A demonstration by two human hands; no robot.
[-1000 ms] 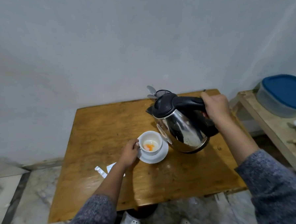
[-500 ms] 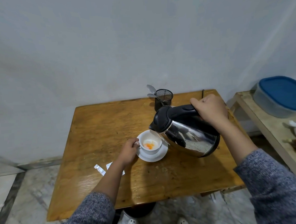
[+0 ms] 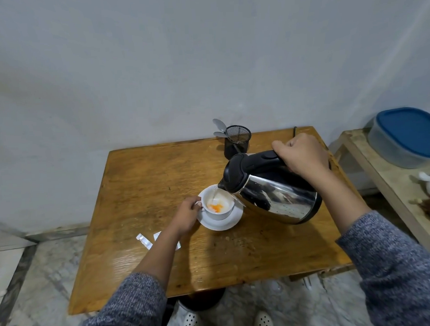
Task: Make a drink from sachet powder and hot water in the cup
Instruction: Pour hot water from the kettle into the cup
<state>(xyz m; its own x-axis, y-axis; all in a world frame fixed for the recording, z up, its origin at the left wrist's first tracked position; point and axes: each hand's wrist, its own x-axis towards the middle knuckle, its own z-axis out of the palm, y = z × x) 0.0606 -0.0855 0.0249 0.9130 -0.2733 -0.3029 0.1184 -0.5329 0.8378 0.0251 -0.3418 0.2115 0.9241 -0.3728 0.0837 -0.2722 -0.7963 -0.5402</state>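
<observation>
Fingers (image 3: 286, 144) of our right hand (image 3: 304, 155) wrap the heavy steel kettle (image 3: 273, 194) by its black handle, pouring into the fragile white cup (image 3: 217, 205) mid-table, whose small handle our left hand (image 3: 186, 215) pinches.

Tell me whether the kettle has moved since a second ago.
Yes. The kettle has tipped further and its spout has come over the cup, nearer the table's left side; water now streams in.
</observation>
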